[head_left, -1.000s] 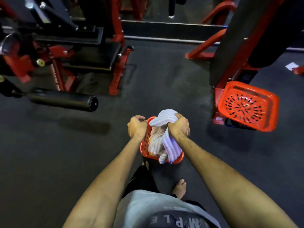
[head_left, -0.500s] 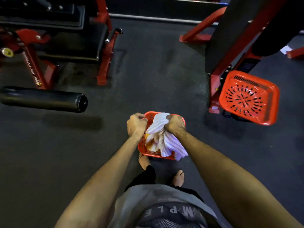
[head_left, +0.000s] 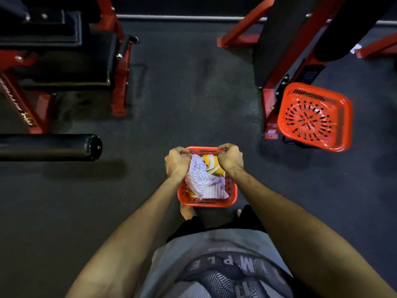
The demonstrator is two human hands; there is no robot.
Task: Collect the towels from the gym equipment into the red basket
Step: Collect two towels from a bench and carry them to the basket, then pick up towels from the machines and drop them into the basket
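Note:
A small red basket (head_left: 207, 202) hangs in front of my legs, above the dark gym floor. Inside it lie a purple-and-white striped towel (head_left: 205, 184) and a yellow-and-white towel (head_left: 211, 166). My left hand (head_left: 177, 163) grips the basket's far rim at the left corner. My right hand (head_left: 231, 158) grips the same rim at the right corner. Both fists are curled round the rim, with the towels between them.
A second red basket (head_left: 314, 117), tilted and holding nothing, leans against a red machine frame (head_left: 268, 108) at the right. A black roller pad (head_left: 53, 147) juts in from the left. A red-and-black bench machine (head_left: 64, 61) stands at the upper left. My bare feet (head_left: 188, 212) are below the basket.
My right hand let go of the striped towel, which now lies inside the basket, and took the basket's rim. The basket has levelled out.

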